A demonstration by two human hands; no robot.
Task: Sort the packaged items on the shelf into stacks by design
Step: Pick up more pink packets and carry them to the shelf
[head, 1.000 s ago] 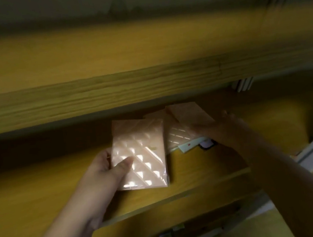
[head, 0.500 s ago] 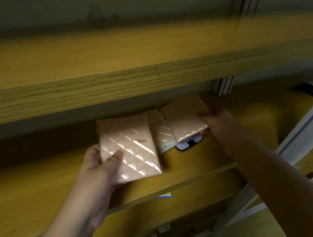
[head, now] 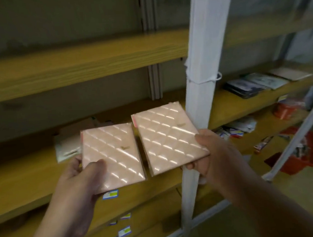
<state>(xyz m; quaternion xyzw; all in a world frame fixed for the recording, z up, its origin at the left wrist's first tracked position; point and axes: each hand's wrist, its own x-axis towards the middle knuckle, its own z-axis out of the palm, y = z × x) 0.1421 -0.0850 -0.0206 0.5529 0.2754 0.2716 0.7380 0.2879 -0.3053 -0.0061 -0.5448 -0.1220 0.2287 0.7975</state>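
The left hand grips one pink quilted pack by its lower left corner, thumb on the face and fingers curled behind. The right hand pinches a second pack at its lower right corner, thumb on top. The two packs are held side by side in front of the shelf, edges near but apart, both face up with the same diamond pattern and small gold mark.

The step in hand looks like a comparison — the designs match, so the packs likely belong in one stack. To do it well, one pack should be slid squarely over the other, corners aligned, then both set flat on the shelf, apart from other designs. The glossy wrap will probably be slippery, so a corner pinch could let a pack swing; more fingers underneath would steady it.

More packs lie loosely piled at the back of the shelf behind the left hand, their designs hard to read. The shelf is yellow wood, with small blue-and-white labels on its front edge and on the board below. A white post stands to the right; beyond it, dark and pale flat items lie on the next bay, and red boxes sit lower down — the room is dim.
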